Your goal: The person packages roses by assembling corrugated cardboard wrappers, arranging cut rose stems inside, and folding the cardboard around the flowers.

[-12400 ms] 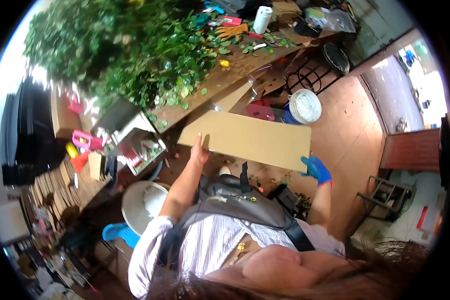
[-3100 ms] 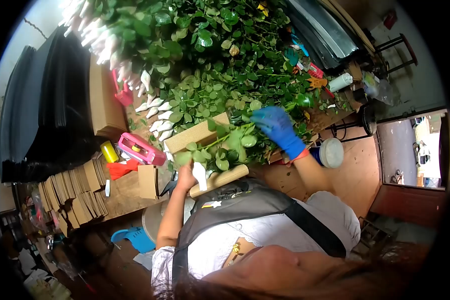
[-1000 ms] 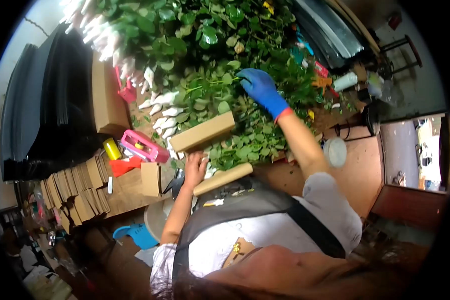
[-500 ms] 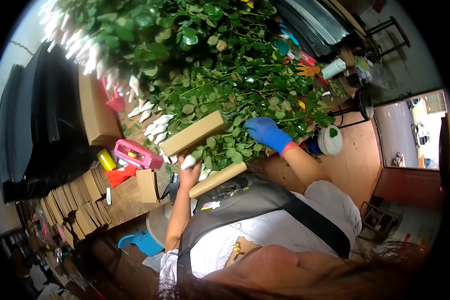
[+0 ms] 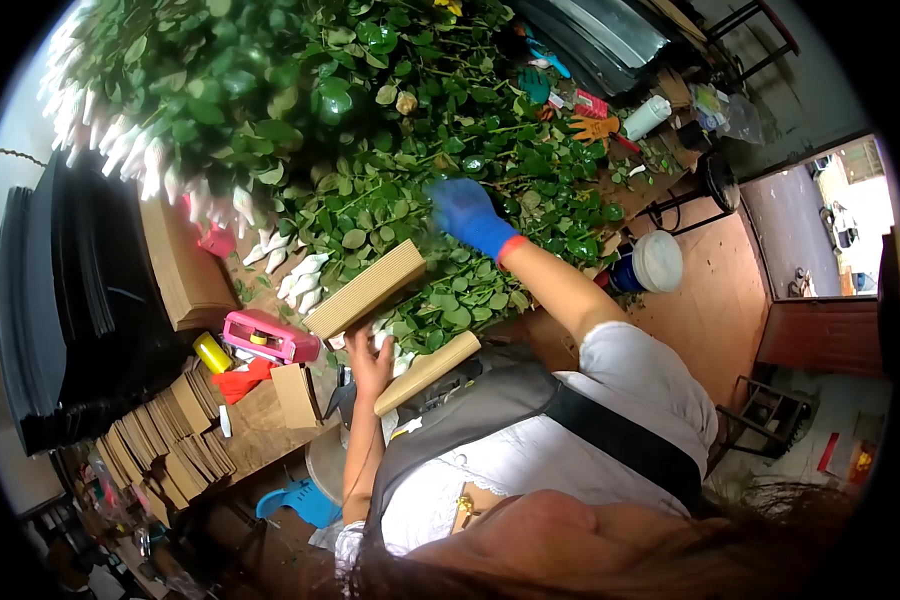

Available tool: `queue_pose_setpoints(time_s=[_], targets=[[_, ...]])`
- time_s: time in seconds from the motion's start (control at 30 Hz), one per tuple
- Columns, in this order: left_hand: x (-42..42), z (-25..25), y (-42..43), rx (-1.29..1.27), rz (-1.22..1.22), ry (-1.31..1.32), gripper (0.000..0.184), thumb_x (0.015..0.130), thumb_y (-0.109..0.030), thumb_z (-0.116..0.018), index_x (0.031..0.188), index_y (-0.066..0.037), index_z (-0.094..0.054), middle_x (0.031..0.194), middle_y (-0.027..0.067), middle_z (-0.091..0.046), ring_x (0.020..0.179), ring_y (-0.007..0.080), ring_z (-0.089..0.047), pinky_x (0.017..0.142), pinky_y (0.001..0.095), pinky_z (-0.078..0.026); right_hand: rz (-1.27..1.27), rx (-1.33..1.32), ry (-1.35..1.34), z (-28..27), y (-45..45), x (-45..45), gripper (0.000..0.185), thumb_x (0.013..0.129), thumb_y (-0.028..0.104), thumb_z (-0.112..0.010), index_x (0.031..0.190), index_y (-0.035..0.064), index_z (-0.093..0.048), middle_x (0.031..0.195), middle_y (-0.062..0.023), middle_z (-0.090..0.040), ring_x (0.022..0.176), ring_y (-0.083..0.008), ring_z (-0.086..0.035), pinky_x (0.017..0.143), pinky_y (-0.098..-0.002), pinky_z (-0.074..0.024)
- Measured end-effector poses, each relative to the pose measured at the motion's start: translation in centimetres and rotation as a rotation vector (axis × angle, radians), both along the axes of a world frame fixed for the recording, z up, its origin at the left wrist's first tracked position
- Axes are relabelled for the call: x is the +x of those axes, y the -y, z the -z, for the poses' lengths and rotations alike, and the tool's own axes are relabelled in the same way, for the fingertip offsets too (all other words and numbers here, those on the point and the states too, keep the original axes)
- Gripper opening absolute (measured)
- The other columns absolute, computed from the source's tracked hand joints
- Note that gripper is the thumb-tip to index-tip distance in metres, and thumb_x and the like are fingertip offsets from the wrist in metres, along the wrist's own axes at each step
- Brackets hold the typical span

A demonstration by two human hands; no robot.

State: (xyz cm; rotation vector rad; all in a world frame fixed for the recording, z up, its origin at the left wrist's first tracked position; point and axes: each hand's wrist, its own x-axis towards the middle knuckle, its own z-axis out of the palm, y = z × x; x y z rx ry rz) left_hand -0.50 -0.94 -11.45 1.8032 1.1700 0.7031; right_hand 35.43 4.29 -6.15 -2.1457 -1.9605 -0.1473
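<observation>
My bare left hand (image 5: 371, 368) is at the white-covered heads of a bunch of leafy rose stems (image 5: 455, 300), between the two raised sides of a corrugated cardboard sheet (image 5: 368, 290). Its fingers look apart, with no head plainly gripped. My right hand (image 5: 470, 215), in a blue glove with a red cuff, reaches over the large leafy pile of rose stems (image 5: 360, 110). Its fingers are blurred and partly lost against the leaves, so its grip does not show. More white-covered rose heads (image 5: 305, 280) lie just beyond the cardboard.
To the left are a pink tape dispenser (image 5: 270, 335), a yellow roll (image 5: 210, 352), a red cloth (image 5: 242, 380) and folded cardboard pieces (image 5: 160, 440). Black sheets (image 5: 90, 320) stand behind them. A white bucket (image 5: 657, 262) is at the right, near an orange glove (image 5: 595, 128).
My gloved right hand has moved left and away from my body, over the pile. My left hand's fingers have loosened from a white-covered rose head. The view has shifted slightly.
</observation>
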Motion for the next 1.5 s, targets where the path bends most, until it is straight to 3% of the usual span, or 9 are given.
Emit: queue_pose_setpoints(time_s=[0.13, 0.23, 0.37, 0.47, 0.67, 0.77, 0.97, 1.17, 1.5], targets=[[-0.4, 0.5, -0.3, -0.071, -0.004, -0.044, 0.052, 0.085, -0.019, -0.078, 0.127, -0.002, -0.054, 0.118, 0.0208, -0.048, 0.094, 0.0331, -0.061, 0.078, 0.0385, -0.055, 0.062, -0.371, 0.029, 1.6, -4.1, 1.9, 0.025, 0.086, 0.031, -0.063, 0.106, 0.0164, -0.07, 0.102, -0.0117, -0.07, 0.092, -0.0339, -0.067, 0.082, -0.0484, -0.0524], [-0.7, 1.7, -0.3, -0.044, -0.009, -0.065, 0.057, 0.084, -0.023, -0.079, 0.131, -0.002, -0.053, 0.118, 0.0224, -0.051, 0.095, 0.0339, -0.061, 0.077, 0.0396, -0.055, -0.116, 0.34, -0.291, -5.5, -2.2, 2.4, 0.023, 0.081, 0.013, -0.066, 0.103, 0.0138, -0.07, 0.111, -0.0101, -0.07, 0.097, -0.0328, -0.067, 0.086, -0.0441, -0.0533], [-0.2, 0.1, -0.2, -0.017, -0.023, -0.101, 0.051, 0.085, -0.017, -0.077, 0.127, 0.0, -0.053, 0.113, 0.0193, -0.051, 0.094, 0.0331, -0.061, 0.076, 0.0404, -0.053, -0.221, 0.293, -0.217, -14.7, 4.0, 0.9, 0.032, 0.082, 0.006, -0.065, 0.112, 0.013, -0.068, 0.107, -0.01, -0.069, 0.096, -0.0327, -0.064, 0.086, -0.0422, -0.0529], [-1.9, 7.2, -0.5, 0.119, 0.085, -0.3, 0.054, 0.084, -0.023, -0.076, 0.127, -0.003, -0.052, 0.119, 0.0233, -0.052, 0.099, 0.0396, -0.06, 0.082, 0.0458, -0.052, -0.368, -0.093, -0.428, -11.5, 7.7, 2.1, 0.031, 0.082, 0.01, -0.068, 0.113, 0.0155, -0.067, 0.101, -0.0096, -0.069, 0.093, -0.0319, -0.066, 0.083, -0.0423, -0.0536], [-0.9, 2.5, -0.7, 0.022, 0.056, -0.066, 0.049, 0.079, -0.017, -0.073, 0.123, -0.003, -0.056, 0.127, 0.028, -0.049, 0.116, 0.047, -0.052, 0.097, 0.0499, -0.046, -0.034, -0.524, 0.002, 2.1, 9.9, 2.5, 0.03, 0.086, 0.023, -0.064, 0.116, 0.0174, -0.067, 0.101, -0.011, -0.07, 0.094, -0.0326, -0.066, 0.083, -0.0441, -0.0533], [-1.0, 1.8, -0.6, -0.022, 0.055, -0.113, 0.047, 0.08, -0.019, -0.071, 0.121, -0.002, -0.057, 0.126, 0.0273, -0.049, 0.116, 0.0464, -0.051, 0.098, 0.0486, -0.045, 0.004, -0.43, 0.27, -2.0, 9.5, -0.6, 0.035, 0.087, 0.029, -0.063, 0.121, 0.0184, -0.065, 0.102, -0.0116, -0.07, 0.093, -0.0329, -0.067, 0.083, -0.0437, -0.0534], [-0.7, 1.9, -0.9, 0.126, 0.055, -0.067, 0.061, 0.082, -0.017, -0.069, 0.137, -0.005, -0.048, 0.138, 0.0239, -0.043, 0.124, 0.0446, -0.048, 0.102, 0.0459, -0.044, -0.419, -0.525, -0.319, -8.5, 6.3, -13.0, 0.046, 0.085, 0.039, -0.064, 0.122, 0.0125, -0.065, 0.1, -0.0159, -0.072, 0.091, -0.0335, -0.069, 0.082, -0.0457, -0.0542], [-0.6, 0.8, -0.6, 0.174, 0.036, -0.052, 0.047, 0.083, -0.024, -0.076, 0.119, -0.001, -0.054, 0.12, 0.0244, -0.053, 0.115, 0.0447, -0.049, 0.097, 0.0478, -0.043, -0.298, -0.609, 0.099, 2.1, 2.2, -16.8, 0.033, 0.086, 0.037, -0.06, 0.101, 0.0119, -0.076, 0.105, -0.0156, -0.072, 0.099, -0.0349, -0.069, 0.088, -0.0487, -0.0534], [-0.9, 0.9, -2.1, 0.138, -0.056, -0.242, 0.033, 0.098, -0.033, -0.055, 0.096, -0.004, -0.069, 0.088, 0.0213, -0.066, 0.085, 0.0414, -0.063, 0.077, 0.0487, -0.05, -0.328, -0.553, 0.124, 2.6, 2.3, -17.2, 0.041, 0.089, 0.033, -0.056, 0.125, 0.0151, -0.065, 0.131, -0.0161, -0.062, 0.12, -0.0354, -0.058, 0.101, -0.0513, -0.0458]])
